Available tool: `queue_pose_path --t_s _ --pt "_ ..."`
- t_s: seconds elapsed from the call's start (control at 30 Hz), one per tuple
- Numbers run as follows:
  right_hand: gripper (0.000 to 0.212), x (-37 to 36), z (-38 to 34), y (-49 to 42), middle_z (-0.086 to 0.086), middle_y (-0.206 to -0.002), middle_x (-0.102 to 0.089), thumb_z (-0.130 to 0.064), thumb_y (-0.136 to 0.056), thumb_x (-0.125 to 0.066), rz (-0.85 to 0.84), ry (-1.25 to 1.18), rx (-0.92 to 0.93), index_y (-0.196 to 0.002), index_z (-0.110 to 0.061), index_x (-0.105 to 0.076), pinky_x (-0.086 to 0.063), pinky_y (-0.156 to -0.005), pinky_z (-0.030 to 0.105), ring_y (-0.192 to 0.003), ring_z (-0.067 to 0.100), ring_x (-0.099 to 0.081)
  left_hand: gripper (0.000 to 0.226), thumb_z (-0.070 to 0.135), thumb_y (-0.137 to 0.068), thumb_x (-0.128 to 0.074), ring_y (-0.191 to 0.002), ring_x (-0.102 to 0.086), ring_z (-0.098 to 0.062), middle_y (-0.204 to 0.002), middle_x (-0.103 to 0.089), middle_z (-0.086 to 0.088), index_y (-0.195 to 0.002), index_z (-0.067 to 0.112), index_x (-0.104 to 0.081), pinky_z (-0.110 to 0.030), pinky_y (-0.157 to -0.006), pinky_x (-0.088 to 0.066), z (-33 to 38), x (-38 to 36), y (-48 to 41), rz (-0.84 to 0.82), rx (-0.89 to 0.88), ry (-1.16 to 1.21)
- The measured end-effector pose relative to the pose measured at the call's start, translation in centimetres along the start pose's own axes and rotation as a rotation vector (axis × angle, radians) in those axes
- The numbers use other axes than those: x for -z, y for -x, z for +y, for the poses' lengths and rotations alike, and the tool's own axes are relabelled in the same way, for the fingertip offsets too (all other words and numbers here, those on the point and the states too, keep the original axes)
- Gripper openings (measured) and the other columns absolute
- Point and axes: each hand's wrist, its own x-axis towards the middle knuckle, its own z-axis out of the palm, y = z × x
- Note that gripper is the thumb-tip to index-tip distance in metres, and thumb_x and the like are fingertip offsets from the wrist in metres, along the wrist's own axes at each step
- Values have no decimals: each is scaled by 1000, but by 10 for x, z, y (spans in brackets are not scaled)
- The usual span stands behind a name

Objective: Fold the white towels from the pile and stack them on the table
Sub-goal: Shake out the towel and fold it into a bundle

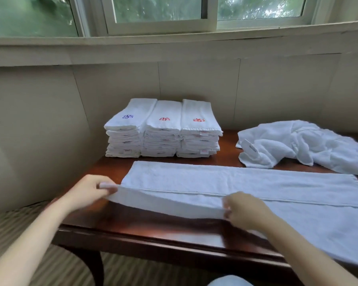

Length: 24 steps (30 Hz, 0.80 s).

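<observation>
A long white towel [225, 180] lies spread across the dark wooden table [145, 230], running off to the right. My left hand [89, 193] pinches its near left corner and holds it a little above the table. My right hand [244, 209] grips the same near edge further right, so the edge is lifted between both hands. At the back stand three stacks of folded white towels [163, 129], side by side, with blue and red embroidery on top. A crumpled pile of white towels [302, 145] lies at the back right.
The table stands against a beige wall under a window sill [174, 41]. Its left end and front edge border striped carpet [12, 223]. A bare strip of tabletop shows between the stacks and the spread towel.
</observation>
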Motion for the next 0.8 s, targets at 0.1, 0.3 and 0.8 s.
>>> queue_pose_path --t_s 0.1,0.3,0.8 --pt "18 22 29 -31 3 -112 -62 -13 -86 -49 33 -73 -135 -93 -22 -63 -50 -83 32 -103 25 -58 12 10 -89 -64 -64 -53 -4 -72 -67 7 -86 15 -74 -20 -60 -39 1 5 -30 -40 105 308" --pt "12 38 50 -125 6 -103 -63 -12 -93 -46 348 -42 -291 -92 -16 -56 -36 -65 29 -99 26 -58 35 21 -95 -55 -66 -46 -21 -63 -48 -1 -62 14 -45 -30 -54 -28 5 -50 -119 265 220 47" --pt "35 -23 84 -195 2 -93 -55 -48 -94 -49 331 -121 -339 -95 -14 -42 -37 -66 32 -91 26 -56 27 11 -93 -45 -109 -56 -24 -119 -54 -3 -120 18 -45 -34 -78 -43 10 -108 -169 223 303 -1044"
